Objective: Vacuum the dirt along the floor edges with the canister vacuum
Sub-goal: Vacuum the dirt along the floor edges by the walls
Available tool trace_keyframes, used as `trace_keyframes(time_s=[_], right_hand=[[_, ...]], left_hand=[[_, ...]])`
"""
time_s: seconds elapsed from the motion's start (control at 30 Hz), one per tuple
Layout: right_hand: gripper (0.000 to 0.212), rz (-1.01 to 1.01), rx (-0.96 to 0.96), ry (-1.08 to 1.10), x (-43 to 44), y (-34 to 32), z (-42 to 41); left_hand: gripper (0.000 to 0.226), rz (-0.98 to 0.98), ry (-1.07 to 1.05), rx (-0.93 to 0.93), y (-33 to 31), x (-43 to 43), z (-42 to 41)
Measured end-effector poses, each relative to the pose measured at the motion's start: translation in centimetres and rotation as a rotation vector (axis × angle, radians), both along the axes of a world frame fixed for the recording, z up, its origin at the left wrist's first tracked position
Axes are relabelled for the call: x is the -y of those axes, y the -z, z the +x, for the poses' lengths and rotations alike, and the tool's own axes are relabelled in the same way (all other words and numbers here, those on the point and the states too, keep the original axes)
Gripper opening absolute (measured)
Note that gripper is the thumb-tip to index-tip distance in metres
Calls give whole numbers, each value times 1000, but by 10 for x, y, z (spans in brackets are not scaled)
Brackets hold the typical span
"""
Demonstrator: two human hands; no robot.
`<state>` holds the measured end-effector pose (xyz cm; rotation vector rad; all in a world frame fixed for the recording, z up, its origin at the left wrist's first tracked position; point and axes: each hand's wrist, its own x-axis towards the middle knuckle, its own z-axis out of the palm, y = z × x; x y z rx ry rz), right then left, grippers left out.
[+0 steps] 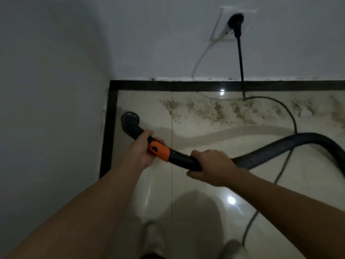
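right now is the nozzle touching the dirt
Apart. The head view shows a strip of bare tile between the nozzle and the nearest edge of the dirt.

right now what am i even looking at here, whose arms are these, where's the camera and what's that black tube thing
This is a single picture from a camera worn on a person's head and looking down, so the two bare arms belong to the wearer. There is no robot here.

The left hand grips a black vacuum tube at its orange collar. The right hand grips the tube further back, where the ribbed hose begins. The nozzle points at the pale tiled floor near the corner, beside the black border strip.

A band of brownish dirt lies along the far wall. On that wall a black plug sits in a socket, and its cord runs down to the floor.
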<state>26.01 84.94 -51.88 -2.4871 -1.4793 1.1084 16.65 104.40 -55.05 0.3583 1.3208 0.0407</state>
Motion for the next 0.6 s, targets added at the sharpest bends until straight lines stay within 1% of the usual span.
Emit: trace_keyframes(time_s=[0.07,0.1,0.2,0.23,0.3,0.37,0.43,0.5,0.6], right_hand=[[35,48,44,52,-10,36,-2],[32,72,91,59,-16,51,0],[27,150,265,71,-40,85,12],[27,179,307,73,-52,94,17],[29,226,359,100,-79,108,28],[30,265,378,160,-106,119,41],[30,297,400,194,-125,128,48],[29,303,431,172,-134,136,51],[29,316,451,168,-129,149,49]], left_hand=[[21,87,121,3,36,-3,8],[28,143,173,-9,50,-7,13],[59,300,278,0,86,-30,27],[65,381,324,-21,95,-40,29],[65,607,510,-138,113,-58,26],[58,884,862,-306,134,-79,17],[50,1079,1211,-432,151,-91,6],[48,1111,1387,-480,165,-96,1],[52,1138,1484,-483,184,-90,-2]])
